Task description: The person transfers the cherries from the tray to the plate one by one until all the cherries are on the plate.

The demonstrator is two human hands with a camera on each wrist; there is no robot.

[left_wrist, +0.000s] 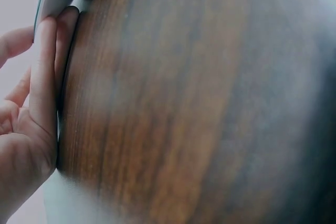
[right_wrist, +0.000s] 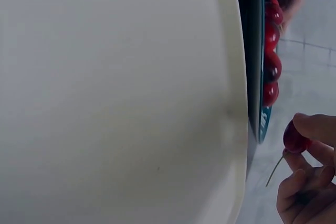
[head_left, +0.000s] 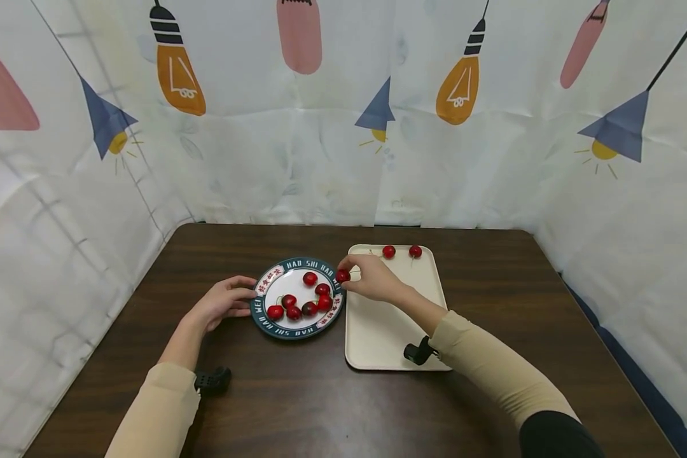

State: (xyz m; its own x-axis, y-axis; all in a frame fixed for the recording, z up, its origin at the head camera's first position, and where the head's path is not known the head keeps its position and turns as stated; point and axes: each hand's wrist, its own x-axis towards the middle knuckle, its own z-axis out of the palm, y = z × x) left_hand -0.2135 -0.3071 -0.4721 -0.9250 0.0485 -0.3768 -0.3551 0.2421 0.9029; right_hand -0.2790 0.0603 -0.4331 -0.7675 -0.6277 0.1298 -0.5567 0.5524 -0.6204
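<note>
In the head view a round plate with a dark teal, lettered rim and white middle carries several red cherries. My left hand grips the plate's left edge; in the left wrist view its fingers lie on both sides of the rim. My right hand pinches a cherry between thumb and fingers at the plate's right rim. In the right wrist view that cherry hangs off the plate with its thin stem pointing down.
A cream rectangular tray lies right of the plate, under my right forearm. Two cherries sit at its far end. The dark wooden table ends at a patterned curtain behind.
</note>
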